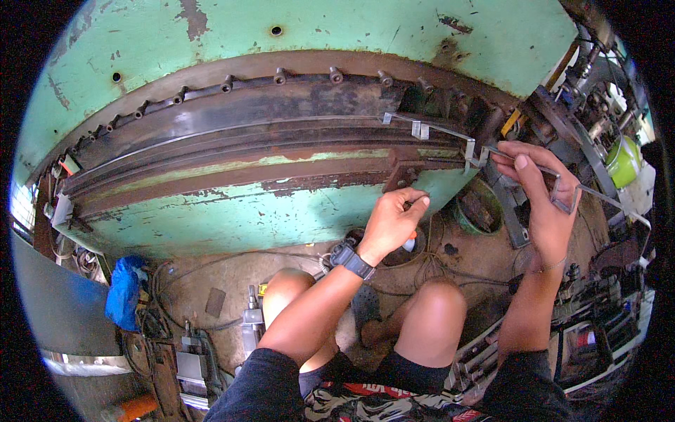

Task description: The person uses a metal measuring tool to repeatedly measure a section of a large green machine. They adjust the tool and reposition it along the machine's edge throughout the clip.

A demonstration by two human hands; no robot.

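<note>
My left hand (395, 224), with a dark watch (351, 260) at the wrist, is closed in front of the green lower beam (260, 218) of a bending press. Its fingers are curled, and anything inside them is too small or hidden to name. Further right, my right hand (538, 200) grips a thin bent metal strip (562, 193) between thumb and fingers, just off the machine's right end. Another bent metal strip (439, 128) with short turned-down tabs rests along the right part of the press's lower tooling (281, 136).
The green upper beam (337, 32) spans overhead with a row of bolts (280, 76) below it. A green bucket (479, 207) stands under the right end. Cables (443, 264) lie on the floor. A blue bag (126, 292) is at left, metal tooling (193, 366) near it.
</note>
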